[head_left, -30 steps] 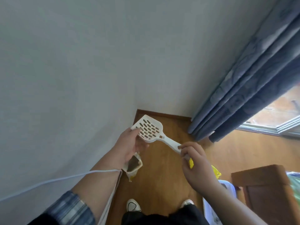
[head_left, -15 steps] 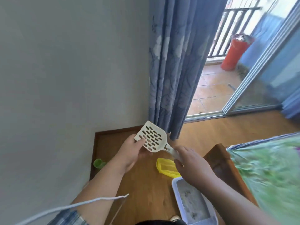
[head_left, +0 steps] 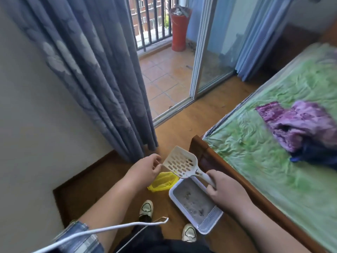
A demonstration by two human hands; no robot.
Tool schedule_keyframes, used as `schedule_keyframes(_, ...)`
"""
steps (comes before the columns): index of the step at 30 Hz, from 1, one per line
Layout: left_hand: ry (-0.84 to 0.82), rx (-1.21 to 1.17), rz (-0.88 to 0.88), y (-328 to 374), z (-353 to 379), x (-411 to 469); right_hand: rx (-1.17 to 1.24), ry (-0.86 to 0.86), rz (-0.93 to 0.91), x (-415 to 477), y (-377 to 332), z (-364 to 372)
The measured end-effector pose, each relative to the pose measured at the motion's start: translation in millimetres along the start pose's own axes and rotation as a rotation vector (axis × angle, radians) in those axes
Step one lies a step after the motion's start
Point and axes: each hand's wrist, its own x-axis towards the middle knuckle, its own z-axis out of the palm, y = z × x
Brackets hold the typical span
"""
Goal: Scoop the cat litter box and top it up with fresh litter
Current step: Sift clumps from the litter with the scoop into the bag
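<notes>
A white slotted litter scoop (head_left: pixel 181 164) hangs in the air above the floor, its blade empty. My right hand (head_left: pixel 221 190) grips the scoop's handle. My left hand (head_left: pixel 145 169) hovers just left of the blade with loosely curled fingers, apart from it and holding nothing. Below the hands a white-rimmed litter box (head_left: pixel 172 192) sits on the wooden floor, filled with grey litter that has a few dark clumps. A yellow plastic bag (head_left: pixel 162 182) lies open on the floor just beyond the box.
A bed with a wooden frame (head_left: pixel 228 172) and green sheet stands close on the right. A blue-grey curtain (head_left: pixel 102 79) hangs on the left beside an open sliding door to a balcony. A white cable (head_left: pixel 109 229) crosses near my left arm. My shoes (head_left: pixel 145 209) are by the box.
My view swung right from the wall corner to the litter box and bed. My left hand let go of the scoop's blade; my right hand kept the handle.
</notes>
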Motion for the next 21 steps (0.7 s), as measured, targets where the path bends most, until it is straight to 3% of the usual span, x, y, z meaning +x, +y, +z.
schedule_keyframes(12,-0.437,0.632,0.512,-1,43,121,0.296,0.001,0.775,-25,5,97)
schedule_keyframes(21,-0.552,0.699,0.481,-61,163,158,0.456,-0.097,0.959,10,55,236)
